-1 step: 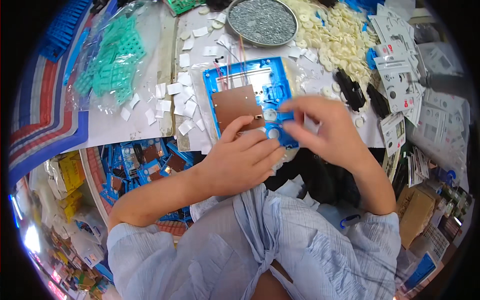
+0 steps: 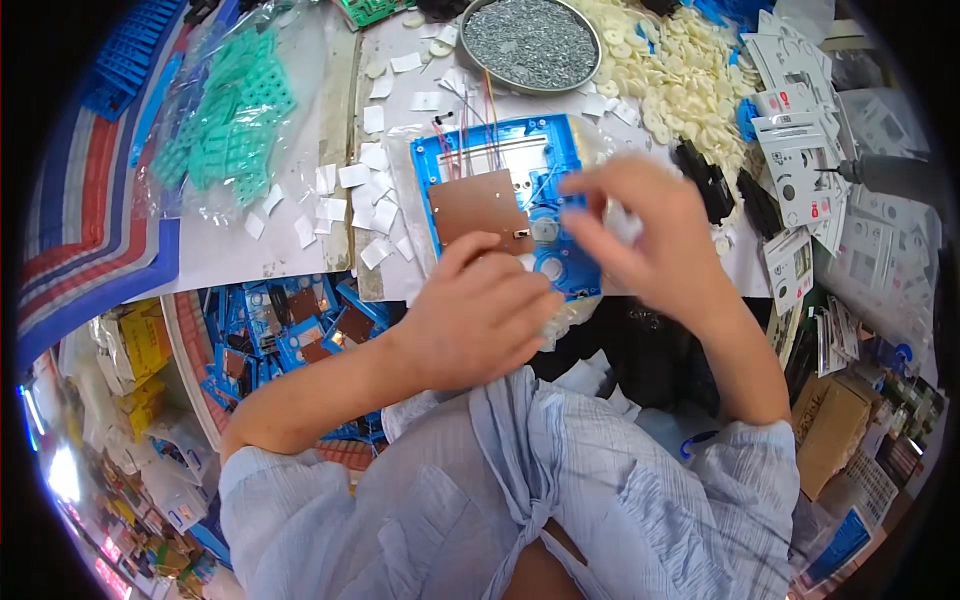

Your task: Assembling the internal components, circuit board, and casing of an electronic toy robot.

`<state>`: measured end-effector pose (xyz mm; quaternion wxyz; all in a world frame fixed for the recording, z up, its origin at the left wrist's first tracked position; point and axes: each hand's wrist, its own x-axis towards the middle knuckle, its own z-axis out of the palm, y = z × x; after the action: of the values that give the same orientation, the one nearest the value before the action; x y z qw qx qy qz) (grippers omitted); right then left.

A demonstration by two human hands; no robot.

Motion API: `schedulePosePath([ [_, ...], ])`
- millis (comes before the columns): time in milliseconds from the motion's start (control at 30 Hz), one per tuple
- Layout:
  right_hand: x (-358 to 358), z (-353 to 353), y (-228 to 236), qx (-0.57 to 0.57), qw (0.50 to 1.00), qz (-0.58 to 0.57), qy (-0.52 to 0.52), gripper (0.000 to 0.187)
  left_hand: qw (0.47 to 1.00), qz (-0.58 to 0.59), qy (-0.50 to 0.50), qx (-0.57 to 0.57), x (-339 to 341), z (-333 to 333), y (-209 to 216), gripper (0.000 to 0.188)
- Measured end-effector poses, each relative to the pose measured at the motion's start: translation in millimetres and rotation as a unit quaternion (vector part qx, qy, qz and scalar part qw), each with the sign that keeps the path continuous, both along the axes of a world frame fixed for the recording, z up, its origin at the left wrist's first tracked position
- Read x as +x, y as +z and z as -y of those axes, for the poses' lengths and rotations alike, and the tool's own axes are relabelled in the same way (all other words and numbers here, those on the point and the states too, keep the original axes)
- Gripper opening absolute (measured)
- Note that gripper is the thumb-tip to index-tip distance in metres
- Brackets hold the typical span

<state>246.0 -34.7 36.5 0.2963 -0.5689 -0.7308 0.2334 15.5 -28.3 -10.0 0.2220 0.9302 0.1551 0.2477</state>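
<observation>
A blue plastic casing (image 2: 571,150) lies on the white-covered table in front of me, its inside facing up. A brown circuit board (image 2: 475,207) covers its left half, and thin red and yellow wires (image 2: 489,110) rise from the far side. My left hand (image 2: 485,315) grips the casing's near edge, one finger lying over the board and the others along the rim. Above the casing's right side hovers my right hand (image 2: 650,235), blurred, its thumb and forefinger apart with nothing visible between them. Close to these fingers is a round pale part (image 2: 543,232) inside the casing.
Beyond the casing stands a metal bowl (image 2: 463,40) of small grey pieces. Cream discs (image 2: 680,85) are heaped at the far right, near black parts (image 2: 705,180) and printed sheets (image 2: 790,150). Bagged green parts (image 2: 235,120) lie left; more blue casings (image 2: 290,335) fill a container below.
The view has shifted slightly. My right hand's fingers have moved a little over the casing; my left hand stays at its near edge.
</observation>
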Motion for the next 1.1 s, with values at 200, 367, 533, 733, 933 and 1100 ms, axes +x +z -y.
schedulePosePath([
  [200,-40,-68,-33,0.112,0.959,0.260,-0.027,0.020,0.991,0.028,0.134,-0.005,-15,-36,4,0.033],
  [367,-38,-46,-32,0.019,0.999,0.003,-0.028,0.009,0.963,0.079,0.241,-0.092,-8,-64,-10,0.030],
  [533,-42,-15,-35,0.094,0.992,0.061,0.055,0.013,0.942,0.030,0.332,-0.044,15,-81,-3,0.029],
  [733,-46,-4,-33,0.097,0.987,0.110,0.066,0.025,0.936,0.008,0.342,-0.088,24,-86,1,0.015],
  [933,-24,-18,-17,0.133,0.982,0.093,0.097,0.033,0.958,0.019,0.285,0.023,16,-94,-8,0.011],
  [1100,1,-70,-33,0.194,0.975,0.093,0.061,0.024,0.964,0.071,0.247,0.067,22,-94,-7,0.008],
])
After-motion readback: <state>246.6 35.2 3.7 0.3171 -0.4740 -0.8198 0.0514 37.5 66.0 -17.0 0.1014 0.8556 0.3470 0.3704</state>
